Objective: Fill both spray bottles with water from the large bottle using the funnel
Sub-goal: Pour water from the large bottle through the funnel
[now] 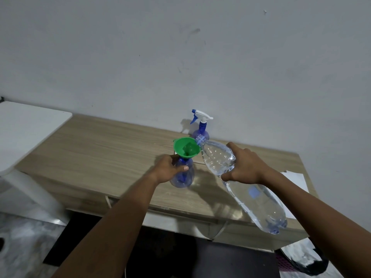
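Observation:
A blue spray bottle (183,177) without its head stands on the wooden table (100,149). My left hand (169,167) grips its upper body. A green funnel (186,147) sits in its neck. My right hand (244,163) holds the large clear water bottle (255,197), tilted with its open mouth over the funnel's right rim. Water lies in the bottle's upper part. A second blue spray bottle (201,127) with a white and blue trigger head stands upright behind the funnel, near the wall.
A white sheet of paper (297,177) lies on the table's right side. A white table (26,129) stands to the left. Below the wooden table's right end lies a bag (307,259). The grey wall rises right behind the table.

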`<state>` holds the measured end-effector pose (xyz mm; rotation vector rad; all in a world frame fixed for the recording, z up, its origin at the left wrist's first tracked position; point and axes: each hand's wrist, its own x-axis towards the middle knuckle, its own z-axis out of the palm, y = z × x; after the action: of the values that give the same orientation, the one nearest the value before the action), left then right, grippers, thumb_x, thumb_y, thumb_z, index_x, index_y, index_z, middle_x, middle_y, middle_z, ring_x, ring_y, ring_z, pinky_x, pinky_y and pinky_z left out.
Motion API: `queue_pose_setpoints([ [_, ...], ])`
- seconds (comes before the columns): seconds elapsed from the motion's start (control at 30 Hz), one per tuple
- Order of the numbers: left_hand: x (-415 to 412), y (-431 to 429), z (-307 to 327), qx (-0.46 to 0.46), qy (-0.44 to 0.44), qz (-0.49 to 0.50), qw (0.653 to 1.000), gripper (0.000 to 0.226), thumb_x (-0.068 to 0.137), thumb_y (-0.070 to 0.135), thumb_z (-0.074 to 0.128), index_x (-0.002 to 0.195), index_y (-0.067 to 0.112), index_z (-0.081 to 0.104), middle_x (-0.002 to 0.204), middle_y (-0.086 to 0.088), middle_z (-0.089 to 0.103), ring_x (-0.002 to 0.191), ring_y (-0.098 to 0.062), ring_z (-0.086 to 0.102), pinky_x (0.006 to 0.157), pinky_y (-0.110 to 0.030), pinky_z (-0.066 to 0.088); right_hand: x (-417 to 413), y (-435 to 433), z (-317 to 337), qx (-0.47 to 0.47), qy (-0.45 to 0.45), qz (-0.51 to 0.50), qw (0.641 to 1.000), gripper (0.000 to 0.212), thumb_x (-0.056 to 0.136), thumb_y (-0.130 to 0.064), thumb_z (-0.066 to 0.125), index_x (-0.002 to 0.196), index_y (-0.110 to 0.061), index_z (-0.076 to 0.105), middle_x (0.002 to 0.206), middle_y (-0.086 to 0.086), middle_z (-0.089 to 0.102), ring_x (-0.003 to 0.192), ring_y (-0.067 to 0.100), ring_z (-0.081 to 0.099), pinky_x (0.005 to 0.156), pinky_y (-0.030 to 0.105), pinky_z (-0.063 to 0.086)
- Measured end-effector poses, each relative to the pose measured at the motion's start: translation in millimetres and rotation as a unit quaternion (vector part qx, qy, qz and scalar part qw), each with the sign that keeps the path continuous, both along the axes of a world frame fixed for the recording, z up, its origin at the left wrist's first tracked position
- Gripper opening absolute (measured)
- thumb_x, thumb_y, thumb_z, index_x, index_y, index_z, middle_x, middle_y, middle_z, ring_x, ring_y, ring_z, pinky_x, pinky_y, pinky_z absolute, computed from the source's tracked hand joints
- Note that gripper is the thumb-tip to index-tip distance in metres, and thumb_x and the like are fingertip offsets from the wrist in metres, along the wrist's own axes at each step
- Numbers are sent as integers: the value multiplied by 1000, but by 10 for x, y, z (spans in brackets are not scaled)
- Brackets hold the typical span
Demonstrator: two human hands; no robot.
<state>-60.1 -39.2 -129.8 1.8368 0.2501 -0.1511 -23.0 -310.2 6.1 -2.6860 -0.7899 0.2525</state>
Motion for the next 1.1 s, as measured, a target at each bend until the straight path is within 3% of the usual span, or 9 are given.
queue_pose_setpoints([
  [0.17,-7,14,4,4,10,-2,1000,77,58,56,83,125,21,69,115,6,75,112,-14,68,105,-46,52,-16,31,49,-32,-8,6,999,65,62,-42,84,112,-28,44,76,-15,53,79,25,53,63,33,37],
  [0.37,-9,13,14,6,14,-3,1000,79,57,59,81,126,23,67,117,7,74,113,-13,67,105,-45,52,7,16,37,-41,-5,8,999,63,59,-43,83,107,-28,45,76,-11,57,76,23,55,58,32,39],
  [0.57,-23,-21,63,1,10,-1,1000,53,80,30,82,129,16,66,119,2,73,115,-14,66,106,-46,51,23,26,41,-48,-10,13,999,62,58,-45,81,105,-27,44,75,-9,57,70,18,54,58,32,40],
  [0.73,-36,-17,40,-1,0,1,1000,66,66,44,83,125,18,69,115,1,75,112,-17,68,104,-48,52,11,32,51,-52,-9,16,999,62,59,-44,83,104,-29,43,75,-12,57,73,21,55,60,33,39],
  [1.1,-15,-14,25,-2,-1,-3,1000,70,62,50,81,125,20,69,115,2,75,112,-16,68,104,-47,53,27,45,65,-62,-1,17,998,64,58,-45,83,107,-27,46,74,-10,59,73,20,57,61,33,40],
])
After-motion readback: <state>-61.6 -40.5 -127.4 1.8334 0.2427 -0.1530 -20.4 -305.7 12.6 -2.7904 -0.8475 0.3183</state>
